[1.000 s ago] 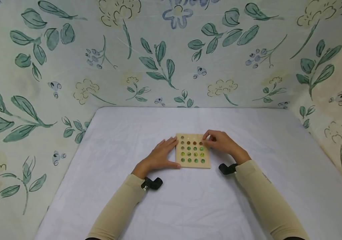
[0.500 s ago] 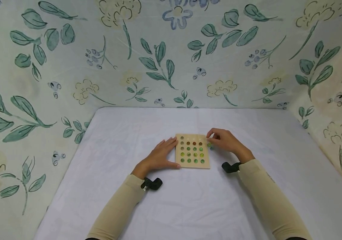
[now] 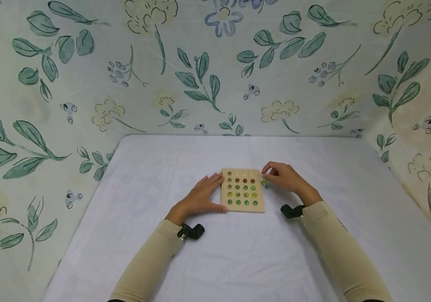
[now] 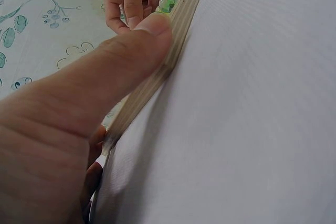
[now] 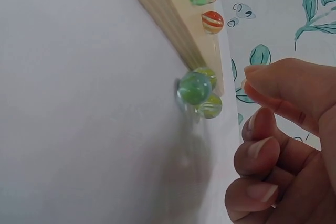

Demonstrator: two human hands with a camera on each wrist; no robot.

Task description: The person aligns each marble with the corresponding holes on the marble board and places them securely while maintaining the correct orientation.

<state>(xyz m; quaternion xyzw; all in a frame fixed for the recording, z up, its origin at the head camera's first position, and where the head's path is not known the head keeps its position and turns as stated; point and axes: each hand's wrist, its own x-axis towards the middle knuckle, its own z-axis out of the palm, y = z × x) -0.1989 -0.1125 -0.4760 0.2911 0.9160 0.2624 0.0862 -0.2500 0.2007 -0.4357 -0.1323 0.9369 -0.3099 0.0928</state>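
Note:
A square light wooden board (image 3: 241, 206) lies on the table, with rows of glass marbles (image 3: 246, 194) on it, mostly green and some orange. My left hand (image 3: 202, 196) rests along the board's left edge, fingers spread straight and thumb (image 4: 142, 51) against its side. Right of the board, my right hand (image 3: 281, 176) hovers with curled fingers. Thumb and index tips nearly meet, and no marble shows between them in the right wrist view. Several loose green marbles (image 5: 194, 88) sit on the cloth beside the board's edge, just apart from that hand. An orange-striped marble (image 5: 212, 22) sits on the board.
White cloth (image 3: 238, 256) covers the table around the board. Behind it and at the sides hang leaf-and-flower patterned fabric walls (image 3: 230, 75). Dark wrist cameras (image 3: 191, 231) are strapped near both sleeves.
My right hand has moved right, from over the board's upper right edge to beside it, then drifted slightly farther. Loose marbles now show there. My left hand stays put.

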